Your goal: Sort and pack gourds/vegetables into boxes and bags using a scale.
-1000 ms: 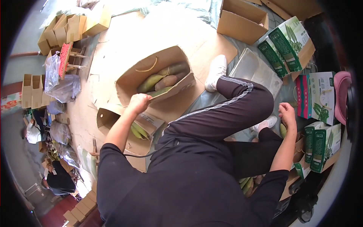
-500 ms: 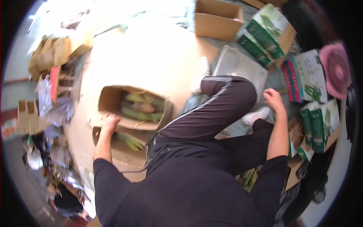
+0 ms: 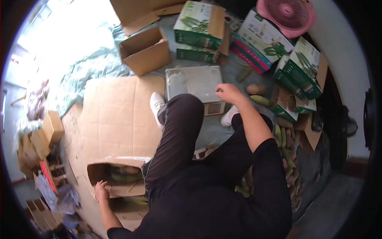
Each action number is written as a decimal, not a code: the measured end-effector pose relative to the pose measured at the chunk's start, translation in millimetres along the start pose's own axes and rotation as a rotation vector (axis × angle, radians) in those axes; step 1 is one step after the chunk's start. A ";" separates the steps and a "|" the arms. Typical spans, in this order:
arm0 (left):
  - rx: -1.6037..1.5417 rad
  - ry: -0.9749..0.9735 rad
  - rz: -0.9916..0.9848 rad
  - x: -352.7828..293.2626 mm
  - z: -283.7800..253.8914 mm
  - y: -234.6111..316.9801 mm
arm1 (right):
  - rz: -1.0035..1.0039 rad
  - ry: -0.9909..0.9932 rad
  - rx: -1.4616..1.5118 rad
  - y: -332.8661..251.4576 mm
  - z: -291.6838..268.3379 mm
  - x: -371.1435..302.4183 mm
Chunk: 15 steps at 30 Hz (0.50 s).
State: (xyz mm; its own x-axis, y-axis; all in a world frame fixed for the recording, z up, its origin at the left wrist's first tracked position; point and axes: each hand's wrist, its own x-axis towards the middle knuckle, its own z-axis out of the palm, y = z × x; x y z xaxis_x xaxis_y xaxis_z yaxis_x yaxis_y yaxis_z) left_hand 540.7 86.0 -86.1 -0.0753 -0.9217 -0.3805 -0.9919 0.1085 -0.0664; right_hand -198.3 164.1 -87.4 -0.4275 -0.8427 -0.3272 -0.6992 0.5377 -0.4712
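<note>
An open cardboard box point(image 3: 92, 171) stands by my left thigh, with long green and brownish vegetables point(image 3: 122, 177) lying inside it. At its left front corner is my left hand point(image 3: 102, 192), fingers apart and seemingly touching the rim, holding nothing that I can see. My right hand point(image 3: 230, 94) hovers over the right edge of a flat silver platform scale point(image 3: 195, 81). Its fingers are loosely curled, and nothing shows in them. A second open box point(image 3: 123, 205) with more green vegetables sits just nearer than the first, partly hidden.
A flat cardboard sheet point(image 3: 115, 115) covers the floor ahead. Beyond it stand an empty open box point(image 3: 149, 51) and green-and-white printed cartons point(image 3: 199, 26). Farther right are a pink fan point(image 3: 286, 16) and more cartons point(image 3: 304, 65). Loose vegetables point(image 3: 284, 139) lie along my right side.
My view has swung to the right, so the boxes appear farther left and lower. My left hand has shifted to the box's left front corner; my right hand now appears above the scale's edge.
</note>
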 end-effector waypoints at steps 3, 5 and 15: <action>-0.201 0.285 0.134 20.2 -16.9 11.5 | -0.015 -0.013 0.017 -13.7 -5.2 -6.2; -0.273 0.344 0.190 35.2 -31.7 22.7 | -0.045 -0.001 0.015 -19.8 -7.6 -11.3; -0.536 0.411 0.829 87.6 -148.0 297.6 | 0.010 0.058 0.066 3.3 -34.8 -49.5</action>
State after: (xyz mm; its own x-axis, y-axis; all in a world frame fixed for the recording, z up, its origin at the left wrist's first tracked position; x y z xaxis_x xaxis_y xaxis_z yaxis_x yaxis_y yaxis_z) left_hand 223.7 -17.6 -2.6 -0.6765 -0.7011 0.2255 -0.5234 0.6732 0.5224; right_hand -199.4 206.6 -44.4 -0.4681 -0.8366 -0.2847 -0.6562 0.5448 -0.5221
